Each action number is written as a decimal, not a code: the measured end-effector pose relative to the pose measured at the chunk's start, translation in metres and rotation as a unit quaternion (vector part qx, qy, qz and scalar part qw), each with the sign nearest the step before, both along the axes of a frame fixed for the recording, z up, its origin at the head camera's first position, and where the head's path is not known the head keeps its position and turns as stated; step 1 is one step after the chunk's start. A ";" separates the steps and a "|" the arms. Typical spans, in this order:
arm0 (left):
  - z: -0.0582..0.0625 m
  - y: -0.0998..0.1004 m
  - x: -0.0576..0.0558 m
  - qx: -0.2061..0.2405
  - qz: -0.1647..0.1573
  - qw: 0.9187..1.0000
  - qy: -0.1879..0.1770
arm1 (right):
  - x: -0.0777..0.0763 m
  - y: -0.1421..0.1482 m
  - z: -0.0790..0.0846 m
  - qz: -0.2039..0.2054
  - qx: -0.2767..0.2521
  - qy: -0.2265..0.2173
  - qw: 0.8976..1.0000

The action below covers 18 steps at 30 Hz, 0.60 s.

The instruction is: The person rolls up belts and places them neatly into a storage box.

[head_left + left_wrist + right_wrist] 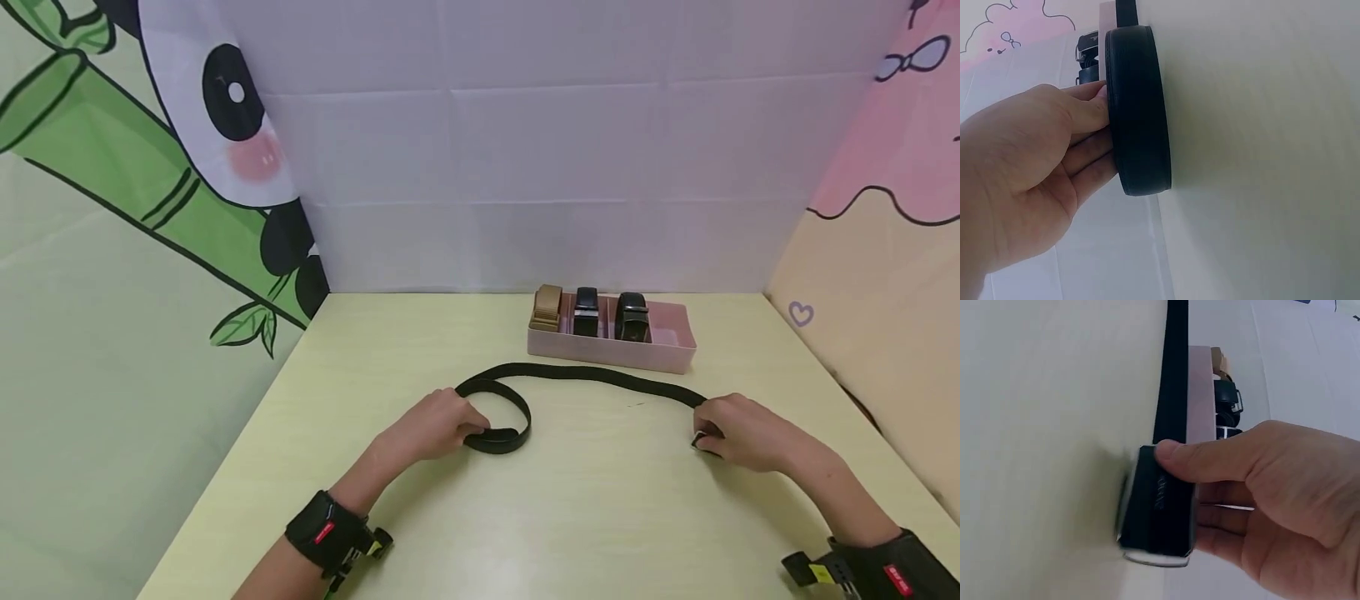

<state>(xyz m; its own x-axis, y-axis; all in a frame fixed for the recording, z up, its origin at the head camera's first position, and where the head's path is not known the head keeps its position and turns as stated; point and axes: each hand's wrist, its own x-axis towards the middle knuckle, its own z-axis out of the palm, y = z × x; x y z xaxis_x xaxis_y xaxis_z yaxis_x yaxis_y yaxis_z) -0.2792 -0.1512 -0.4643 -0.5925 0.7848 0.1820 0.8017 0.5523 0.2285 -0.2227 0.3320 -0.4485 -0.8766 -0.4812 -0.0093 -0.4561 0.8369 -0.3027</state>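
A long black belt (585,372) stretches on edge over the table between the two hands. Its left end is curled into a wide, loose loop. My left hand (437,423) pinches the side of that loop; in the left wrist view thumb and fingertips meet at the coiled belt (1139,112), partly hidden behind it. With thumb on top and fingers behind, my right hand (742,429) grips the other end, where the buckle (1157,506) shows in the right wrist view, dark with a metal frame edge.
At the back of the table (592,517) stands a pink divided box (607,354). A tan rolled belt (547,307) and two black rolled belts (586,312) sit in its compartments; the right compartment (670,325) shows its bare inside. Printed cloth hangs behind and at both sides.
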 end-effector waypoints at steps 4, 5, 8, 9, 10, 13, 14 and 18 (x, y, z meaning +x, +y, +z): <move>-0.002 0.000 0.000 0.014 -0.012 1.000 -0.009 | -0.006 -0.017 0.010 0.018 0.009 -0.033 0.999; -0.003 0.000 0.000 0.017 -0.013 1.000 -0.010 | -0.008 -0.027 0.013 0.028 0.012 -0.030 0.999; -0.004 0.001 0.001 0.018 -0.014 1.000 -0.009 | -0.016 -0.062 0.017 0.077 0.009 0.020 0.997; -0.004 0.002 0.001 0.017 -0.014 1.000 -0.008 | -0.019 -0.076 0.016 0.094 0.005 0.040 0.995; -0.005 0.002 0.001 0.018 -0.014 1.000 -0.008 | -0.022 -0.090 0.014 0.114 0.000 0.062 0.992; -0.005 0.005 0.002 0.018 -0.012 1.000 -0.011 | -0.032 -0.129 0.003 0.174 -0.021 0.125 0.977; -0.005 0.005 0.002 0.018 -0.012 1.000 -0.011 | -0.035 -0.139 -0.002 0.190 -0.026 0.141 0.971; -0.004 0.010 0.004 0.016 -0.006 1.000 0.018 | -0.049 -0.167 -0.017 0.244 -0.038 0.217 0.944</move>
<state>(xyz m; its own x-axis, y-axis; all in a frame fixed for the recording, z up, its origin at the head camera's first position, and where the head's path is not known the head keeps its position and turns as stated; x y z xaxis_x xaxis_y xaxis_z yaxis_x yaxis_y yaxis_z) -0.2752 -0.1415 -0.4679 -0.5751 0.7858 0.2277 0.8167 0.5349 0.2166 -0.2717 0.1651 -0.4657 -0.4633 -0.8136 0.3513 -0.8770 0.4779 -0.0499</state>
